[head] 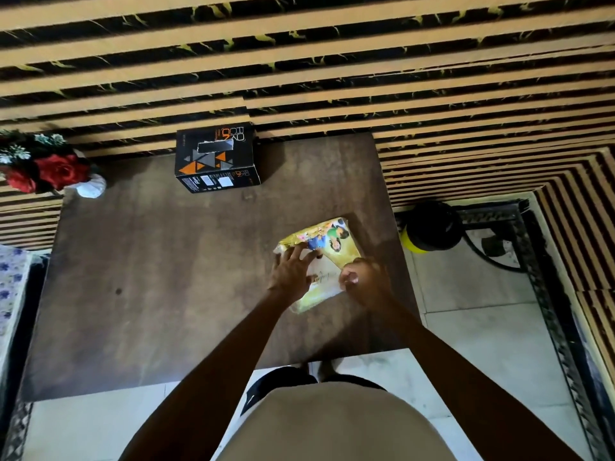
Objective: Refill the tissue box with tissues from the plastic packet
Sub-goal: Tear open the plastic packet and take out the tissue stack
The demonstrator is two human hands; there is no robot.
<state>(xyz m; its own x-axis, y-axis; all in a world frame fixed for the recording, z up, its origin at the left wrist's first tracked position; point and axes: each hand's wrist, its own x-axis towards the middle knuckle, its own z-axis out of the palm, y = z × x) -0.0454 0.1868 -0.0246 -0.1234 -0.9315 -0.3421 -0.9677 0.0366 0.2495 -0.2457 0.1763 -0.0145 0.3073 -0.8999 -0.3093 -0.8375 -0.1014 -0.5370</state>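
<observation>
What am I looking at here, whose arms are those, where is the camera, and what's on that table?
No machine here: a person wears a camera on the head, looking down, so the arms are their own. On the brown table lies a yellow plastic tissue packet. The left hand rests flat on it, fingers spread; the right hand is curled at its near edge, seemingly pinching the wrapper. At the table's far edge stands a black and orange tissue box, its top slot open. Red flowers sit at the far left corner.
</observation>
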